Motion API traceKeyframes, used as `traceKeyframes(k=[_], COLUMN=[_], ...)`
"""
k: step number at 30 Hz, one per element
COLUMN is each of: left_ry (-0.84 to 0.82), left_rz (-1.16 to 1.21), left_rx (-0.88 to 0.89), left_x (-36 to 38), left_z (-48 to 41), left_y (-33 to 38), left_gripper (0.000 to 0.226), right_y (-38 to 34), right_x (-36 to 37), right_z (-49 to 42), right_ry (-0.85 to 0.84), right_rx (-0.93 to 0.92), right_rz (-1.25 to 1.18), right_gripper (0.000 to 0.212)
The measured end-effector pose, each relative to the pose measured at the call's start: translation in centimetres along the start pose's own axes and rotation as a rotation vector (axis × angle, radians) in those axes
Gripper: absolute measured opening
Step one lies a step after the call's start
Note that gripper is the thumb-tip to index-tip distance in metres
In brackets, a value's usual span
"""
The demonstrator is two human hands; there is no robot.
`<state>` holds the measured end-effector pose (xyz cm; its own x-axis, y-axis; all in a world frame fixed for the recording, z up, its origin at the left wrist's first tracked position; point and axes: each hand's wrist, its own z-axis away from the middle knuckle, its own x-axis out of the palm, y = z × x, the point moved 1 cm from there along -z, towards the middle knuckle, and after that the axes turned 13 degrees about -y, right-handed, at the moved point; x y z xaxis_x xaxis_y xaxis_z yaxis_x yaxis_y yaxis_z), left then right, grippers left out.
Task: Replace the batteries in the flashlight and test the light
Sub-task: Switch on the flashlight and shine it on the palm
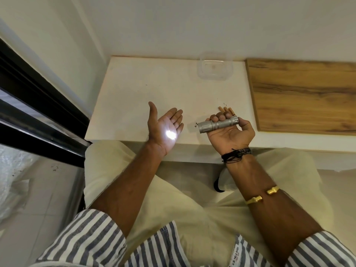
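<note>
- Near the centre of the frame, a person's right hand (229, 132) curls palm-up around a short silver metal flashlight with a knurled barrel (218, 124), fingers wrapped over the barrel and thumb at its tail end.
- The flashlight lies level, its wider head pointing toward the left of the frame.
- Left of it, the left hand (164, 130) is spread flat and empty, palm turned toward the flashlight head, fingers extended and thumb pointing up.
- A bright white spot of light (170, 135) falls on the palm of the left hand, so the flashlight is lit.
- The two hands are apart, with a gap of bare worktop between the flashlight head and the left fingertips.
- Both hands hover over the near edge of a pale cream worktop (134, 93).
- Just behind the right hand's fingers, three small copper-coloured cylindrical batteries (225, 109) lie side by side on the worktop, partly hidden by the fingers.
- Toward the upper middle of the frame, a clear plastic rectangular container (214, 69) sits at the back of the worktop by the white wall.
- At the right of the frame, a wood-grain brown board (308, 95) lies beside the cream surface.
- The right wrist carries dark cord bracelets (236, 154), and a gold open bangle (263, 194) sits lower on that forearm.
- Striped blue-and-white sleeves (90, 236) are rolled up at the bottom of the frame.
</note>
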<state>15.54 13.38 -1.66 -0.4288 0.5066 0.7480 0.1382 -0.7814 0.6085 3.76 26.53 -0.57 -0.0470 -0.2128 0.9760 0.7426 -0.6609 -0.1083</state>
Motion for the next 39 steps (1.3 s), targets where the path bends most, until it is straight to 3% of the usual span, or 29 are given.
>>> traceKeyframes(k=[7,23,25,27,29,33,36,39], left_ry=[0.009,-0.019,-0.018,-0.006,0.025,0.11,0.14,0.147], left_rz=[-0.049,-0.02,-0.018,-0.004,0.012,-0.044,-0.068,-0.075], left_rx=[0.0,-0.051,-0.047,-0.034,-0.014,0.034,0.056,0.066], left_x=[0.0,0.5,0.5,0.4,0.2,-0.3,-0.4,-0.3], left_z=[0.0,0.0,0.0,-0.1,-0.2,-0.4,-0.3,-0.2], left_y=[-0.3,-0.7,-0.7,-0.6,-0.4,-0.2,0.0,0.0], left_gripper=[0.099,0.102,0.102,0.103,0.101,0.099,0.099,0.098], right_y=[-0.2,-0.4,-0.4,-0.5,-0.6,-1.0,-0.9,-1.1], right_x=[0.4,0.8,0.8,0.8,0.7,0.9,1.0,1.1], right_z=[0.0,0.3,0.1,-0.1,-0.2,-0.2,0.2,0.2], right_ry=[0.062,-0.049,-0.017,0.022,0.012,-0.06,-0.063,-0.096], right_rx=[0.002,0.063,0.095,0.112,0.077,-0.212,-0.445,-0.532], right_rz=[0.033,0.059,0.197,0.386,0.675,1.406,1.518,1.387], right_gripper=[0.014,0.019,0.008,0.015,0.009,0.021,0.028,0.035])
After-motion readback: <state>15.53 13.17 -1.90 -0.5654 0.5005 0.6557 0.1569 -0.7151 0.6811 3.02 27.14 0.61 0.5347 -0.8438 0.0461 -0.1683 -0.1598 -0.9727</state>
